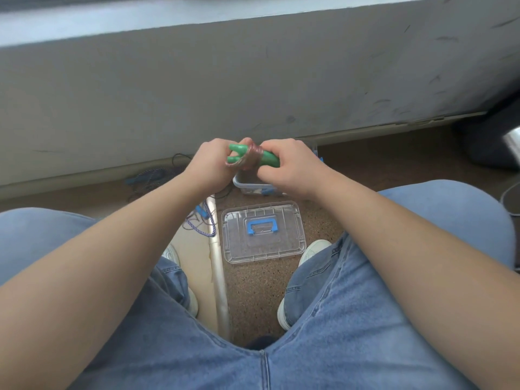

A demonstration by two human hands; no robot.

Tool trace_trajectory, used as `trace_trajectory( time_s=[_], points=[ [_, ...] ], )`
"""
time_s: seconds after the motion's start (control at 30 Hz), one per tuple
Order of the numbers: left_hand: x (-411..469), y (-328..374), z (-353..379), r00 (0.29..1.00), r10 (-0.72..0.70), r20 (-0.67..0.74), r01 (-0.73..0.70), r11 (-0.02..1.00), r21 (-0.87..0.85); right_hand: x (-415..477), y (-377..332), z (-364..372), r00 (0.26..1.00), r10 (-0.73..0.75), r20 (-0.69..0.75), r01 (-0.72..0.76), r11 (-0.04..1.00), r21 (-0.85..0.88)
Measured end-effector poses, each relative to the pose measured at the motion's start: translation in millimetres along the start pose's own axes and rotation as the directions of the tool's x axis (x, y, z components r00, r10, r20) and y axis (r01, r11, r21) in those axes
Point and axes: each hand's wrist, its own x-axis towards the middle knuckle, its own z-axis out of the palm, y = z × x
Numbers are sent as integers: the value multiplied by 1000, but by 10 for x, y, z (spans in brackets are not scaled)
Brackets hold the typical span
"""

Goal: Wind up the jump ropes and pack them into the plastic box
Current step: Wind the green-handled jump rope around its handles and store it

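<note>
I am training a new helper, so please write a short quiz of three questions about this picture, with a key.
1. True or false: the lid is closed on the plastic box.
2. What colour are the handles of the jump rope that the left hand and right hand hold? A red, B green, C yellow.
3. Fill in: the loose ropes lie on the floor to the person's ____ side.
Key: 1 false; 2 B; 3 left.
</note>
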Motion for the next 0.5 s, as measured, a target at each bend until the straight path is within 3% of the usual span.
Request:
trace_trajectory(
  time_s=[0.17, 0.27, 0.37, 0.5],
  points=[
    [-46, 83, 124, 996, -49, -71, 41, 994, -105, 78, 104, 13, 980, 71, -188, -76, 997, -21],
    [-118, 131, 123, 1000, 11, -13, -13, 995, -98, 117, 177, 2, 975, 140, -174, -161, 981, -111],
    [-136, 102, 112, 973, 230, 5, -228, 961, 158, 90, 201, 35, 984, 159, -79, -174, 952, -251],
    [-116, 43, 47, 897, 441, -14, -389, 805, 449, 52, 154, 118, 989, 144, 43, -116, 915, -387]
  ],
)
